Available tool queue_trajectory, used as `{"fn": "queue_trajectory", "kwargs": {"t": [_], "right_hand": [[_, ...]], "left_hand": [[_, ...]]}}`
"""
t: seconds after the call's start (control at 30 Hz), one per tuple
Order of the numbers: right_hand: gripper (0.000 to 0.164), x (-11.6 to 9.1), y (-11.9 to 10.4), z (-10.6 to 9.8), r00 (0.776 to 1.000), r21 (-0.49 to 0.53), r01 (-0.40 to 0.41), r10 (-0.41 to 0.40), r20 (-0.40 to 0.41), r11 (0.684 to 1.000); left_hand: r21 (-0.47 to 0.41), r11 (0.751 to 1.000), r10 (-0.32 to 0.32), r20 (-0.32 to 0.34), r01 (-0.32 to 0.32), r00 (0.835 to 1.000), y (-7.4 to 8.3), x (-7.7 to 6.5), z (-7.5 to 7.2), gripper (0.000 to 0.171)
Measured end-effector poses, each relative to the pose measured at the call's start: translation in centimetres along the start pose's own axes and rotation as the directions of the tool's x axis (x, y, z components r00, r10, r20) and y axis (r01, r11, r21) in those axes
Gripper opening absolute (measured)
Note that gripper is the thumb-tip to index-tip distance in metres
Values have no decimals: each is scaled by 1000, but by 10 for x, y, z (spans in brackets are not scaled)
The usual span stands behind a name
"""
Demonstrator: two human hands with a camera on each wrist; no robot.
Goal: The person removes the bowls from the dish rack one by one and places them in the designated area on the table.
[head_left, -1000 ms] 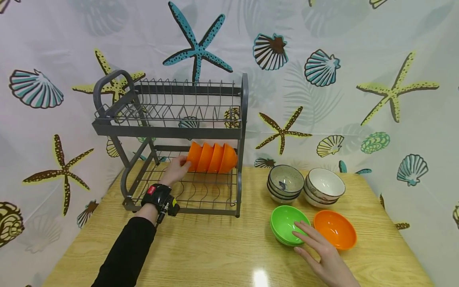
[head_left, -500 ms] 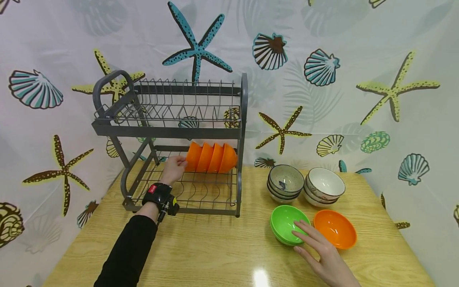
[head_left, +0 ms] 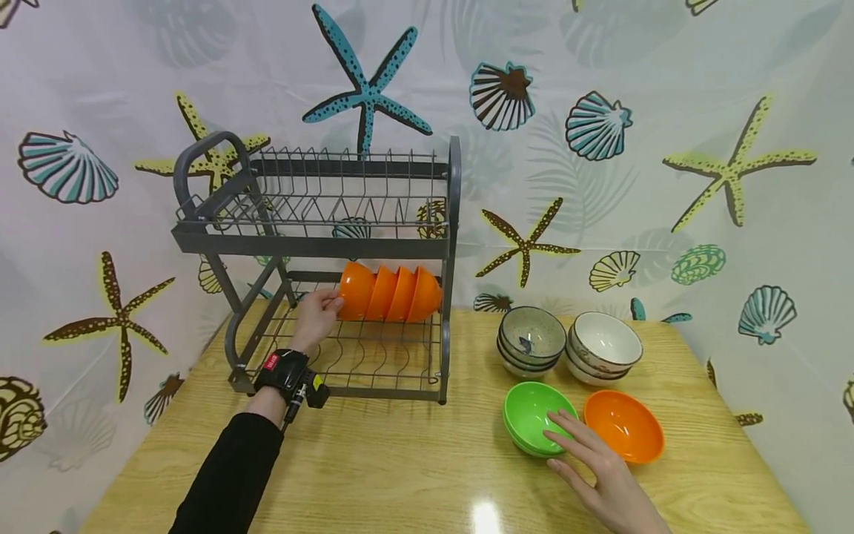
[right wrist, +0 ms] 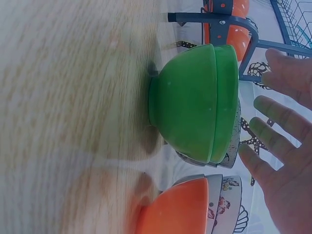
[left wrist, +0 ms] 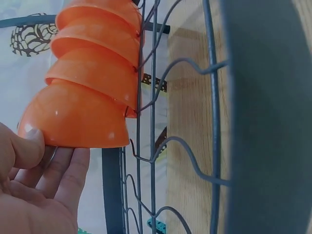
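Note:
Several orange bowls stand on their sides in a row on the lower tier of a dark dish rack [head_left: 400, 248]. My left hand [head_left: 316, 319] pinches the rim of the leftmost orange bowl [head_left: 356, 291]. In the left wrist view the thumb [left wrist: 30, 148] lies on that bowl's outer wall, and the other fingers pass under the rim, partly hidden. Over the stacked green bowls [head_left: 530, 411] hovers my right hand [head_left: 603, 475], fingers spread and holding nothing. The right wrist view shows it apart from the green bowls [right wrist: 187, 105].
Beside the green bowls on the wooden table [head_left: 373, 475] sits another orange bowl [head_left: 623, 426]. Behind them are a stack of grey patterned bowls [head_left: 534, 334] and a stack of white bowls [head_left: 607, 341]. The rack's upper tier hangs above my left hand.
My left hand has shifted slightly left, and the leftmost orange bowl has moved left with it, tilting and parting a little from the row. My right hand has stayed in place.

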State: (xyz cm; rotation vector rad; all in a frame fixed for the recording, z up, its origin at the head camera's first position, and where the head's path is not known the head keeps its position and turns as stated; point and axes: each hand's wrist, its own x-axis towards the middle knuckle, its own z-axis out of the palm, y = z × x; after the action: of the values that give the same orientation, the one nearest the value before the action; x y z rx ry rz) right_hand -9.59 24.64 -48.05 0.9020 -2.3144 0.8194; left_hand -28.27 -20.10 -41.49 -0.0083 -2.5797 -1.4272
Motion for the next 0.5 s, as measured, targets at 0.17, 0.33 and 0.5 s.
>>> {"fn": "queue_trajectory", "kwargs": {"t": [0.17, 0.33, 0.5], "right_hand": [[55, 0, 0, -1, 1000, -3, -4, 4, -4, 1000], [55, 0, 0, -1, 1000, -3, -3, 3, -9, 1000], [57, 0, -1, -1, 1000, -8, -11, 11, -7, 1000]], "left_hand": [[8, 1000, 30, -65, -29, 997, 1, -9, -5, 29], [-5, 1000, 0, -108, -1, 994, 1, -17, -14, 29], [-15, 1000, -13, -140, 11, 990, 5, -26, -22, 30]]}}
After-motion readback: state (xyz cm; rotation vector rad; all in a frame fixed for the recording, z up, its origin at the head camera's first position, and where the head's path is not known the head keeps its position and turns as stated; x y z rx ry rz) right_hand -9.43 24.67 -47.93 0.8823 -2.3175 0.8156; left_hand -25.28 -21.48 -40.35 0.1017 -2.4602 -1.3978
